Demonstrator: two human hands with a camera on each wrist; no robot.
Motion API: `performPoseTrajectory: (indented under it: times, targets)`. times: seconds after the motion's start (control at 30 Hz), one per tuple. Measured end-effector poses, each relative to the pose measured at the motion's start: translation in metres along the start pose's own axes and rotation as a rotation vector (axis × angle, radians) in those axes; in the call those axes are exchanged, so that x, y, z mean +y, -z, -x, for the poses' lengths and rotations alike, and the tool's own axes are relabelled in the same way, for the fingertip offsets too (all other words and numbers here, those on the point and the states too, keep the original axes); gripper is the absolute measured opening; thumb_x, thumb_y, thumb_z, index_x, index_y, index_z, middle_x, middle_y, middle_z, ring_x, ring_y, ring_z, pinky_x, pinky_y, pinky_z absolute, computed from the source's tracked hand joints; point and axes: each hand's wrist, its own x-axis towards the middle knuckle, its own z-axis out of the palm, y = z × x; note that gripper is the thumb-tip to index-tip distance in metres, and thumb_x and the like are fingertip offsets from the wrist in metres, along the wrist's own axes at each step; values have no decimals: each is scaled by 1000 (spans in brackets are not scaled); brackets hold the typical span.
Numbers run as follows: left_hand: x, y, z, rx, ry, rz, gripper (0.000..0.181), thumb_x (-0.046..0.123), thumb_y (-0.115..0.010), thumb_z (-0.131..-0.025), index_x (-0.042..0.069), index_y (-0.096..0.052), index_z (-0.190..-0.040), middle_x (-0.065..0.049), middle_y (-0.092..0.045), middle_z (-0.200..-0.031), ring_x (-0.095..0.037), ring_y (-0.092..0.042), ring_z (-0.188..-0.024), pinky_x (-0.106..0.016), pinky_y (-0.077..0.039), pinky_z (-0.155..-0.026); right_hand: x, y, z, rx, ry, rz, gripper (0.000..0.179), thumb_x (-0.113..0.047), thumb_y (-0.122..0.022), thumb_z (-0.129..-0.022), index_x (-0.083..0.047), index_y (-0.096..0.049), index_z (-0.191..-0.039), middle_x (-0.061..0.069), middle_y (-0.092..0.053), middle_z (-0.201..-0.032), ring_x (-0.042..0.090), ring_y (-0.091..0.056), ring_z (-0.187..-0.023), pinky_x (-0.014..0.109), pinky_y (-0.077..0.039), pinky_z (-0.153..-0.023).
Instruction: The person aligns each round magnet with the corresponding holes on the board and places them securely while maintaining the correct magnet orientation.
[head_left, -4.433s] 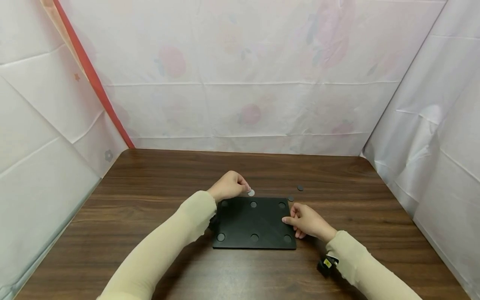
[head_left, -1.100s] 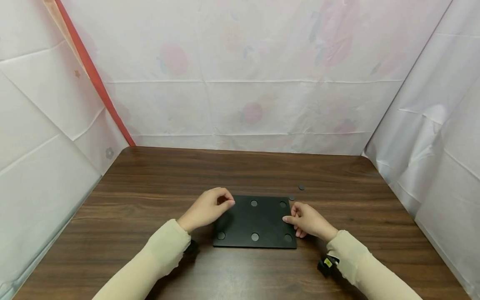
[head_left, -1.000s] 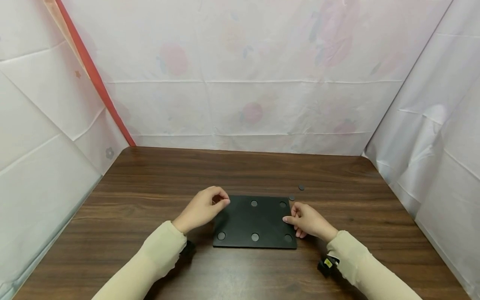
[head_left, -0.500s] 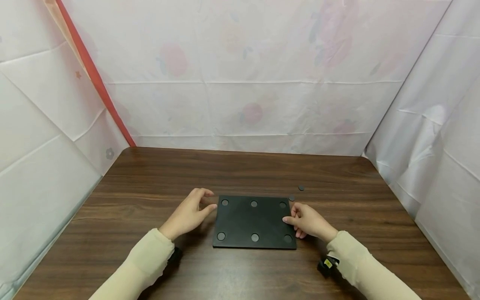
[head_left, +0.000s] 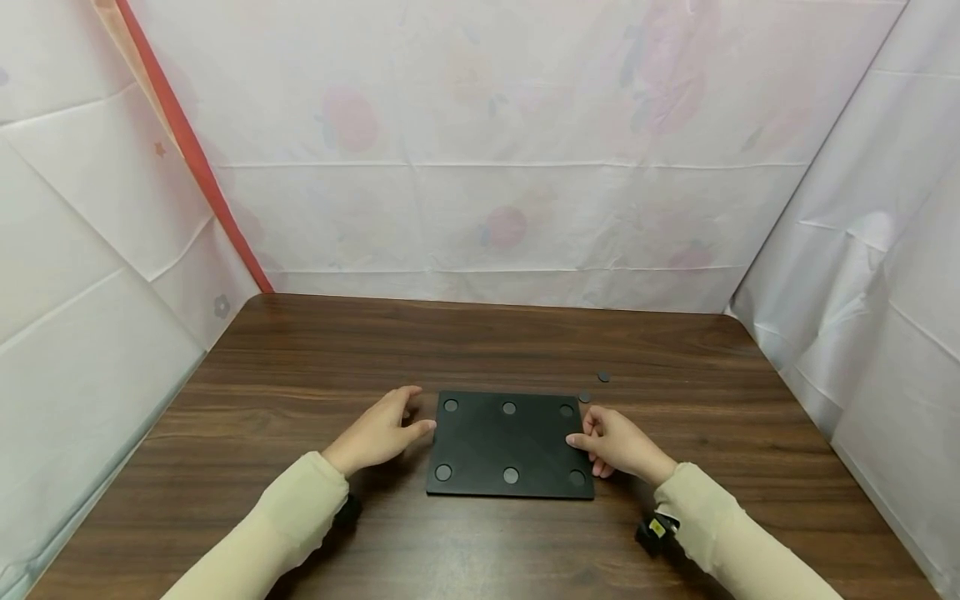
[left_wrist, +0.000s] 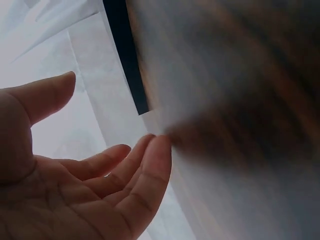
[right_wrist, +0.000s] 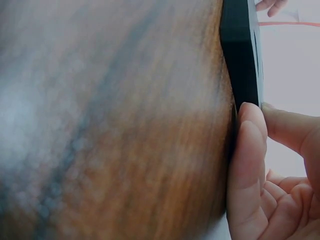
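Right hand (head_left: 618,443) gripping black board (head_left: 506,442)

Its edge is pinched between thumb and fingers; the board is set at nine o'clock from this hand. From the left hand (head_left: 378,433), loose with thumb and fingers apart, it is seen just beside at three o'clock. Two dark discs (head_left: 585,397) are seen on the worktop (head_left: 480,350) toward the right hand's eleven o'clock.

From head, looking forward and down over wooden tabletop (head_left: 465,346), well back. From left wrist, tilted, close on left hand (head_left: 378,435). From right wrist, tilted, close on right hand (head_left: 621,443). Sharing black board (head_left: 508,442) across all three.
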Motion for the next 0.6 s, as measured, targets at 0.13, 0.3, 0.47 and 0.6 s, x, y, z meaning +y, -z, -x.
performPoseTrajectory:
  times: [0.13,0.3,0.47,0.6]
  targets:
    - [-1,-1,-5,-20,27,0,60,33,-64,-95,-5,-47,-137,-13,-59,-118,-21,-59,-98,-43,-49,-87,0,0,0,-2,-1,-8,33,-28,-69,-92,-5,-46,-86,6,-53,-60,16,-56,-45,36,-54,-49]
    - [0,-4,-9,-31,29,-49,50,30,-71,-90,-4,-57,-123,-9,-60,-101,-17,-56,-86,-38,-48,-81,0,0,0,-4,-5,-15,33,-27,-69,-92,-5,-46,-86,6,-53,-61,16,-56,-44,36,-54,-49]
    - [4,-7,-10,-54,21,-102,39,29,-76,-85,1,-58,-106,-7,-56,-94,-17,-51,-81,-35,-45,-73,0,-1,0,-4,-5,-16,33,-28,-69,-92,-5,-46,-86,7,-53,-62,16,-57,-44,36,-54,-49]
    - [4,-7,-12,-83,3,-108,37,30,-78,-84,5,-54,-97,-6,-52,-89,-17,-48,-75,-32,-40,-67,0,0,0,-1,-2,-8,33,-28,-69,-92,-5,-46,-86,6,-53,-61,16,-57,-44,36,-54,-49]
